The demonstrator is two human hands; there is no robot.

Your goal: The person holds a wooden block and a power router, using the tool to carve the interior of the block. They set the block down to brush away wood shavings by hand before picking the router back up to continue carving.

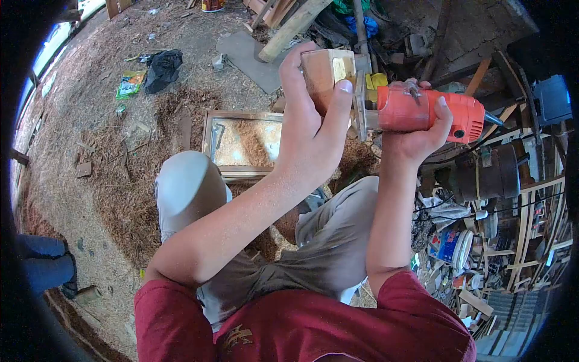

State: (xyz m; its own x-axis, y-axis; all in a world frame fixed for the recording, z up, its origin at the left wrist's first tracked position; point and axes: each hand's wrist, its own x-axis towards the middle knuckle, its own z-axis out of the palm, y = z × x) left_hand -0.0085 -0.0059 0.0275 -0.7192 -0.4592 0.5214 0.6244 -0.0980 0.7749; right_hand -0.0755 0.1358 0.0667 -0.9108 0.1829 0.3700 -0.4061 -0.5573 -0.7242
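Note:
My left hand (310,130) is wrapped round a wooden block (321,75), its thumb lying across the block's near face. A cut or lighter patch shows on the side of the block toward the tool. In my right hand (416,142) is a red-orange trim router (405,107), gripped around its body and lying on its side. The router's flat base plate (360,105) stands upright right beside the block. Its cord end points to the right. The router's bit is hidden behind the base and block.
Below my hands a wooden frame (220,170) with sawdust inside lies on the shavings-covered ground. Black plastic (163,69) and a green-yellow packet (129,84) lie at the left. Another person's legs (45,262) show at the left edge. Buckets (463,248) and stacked wood strips fill the right.

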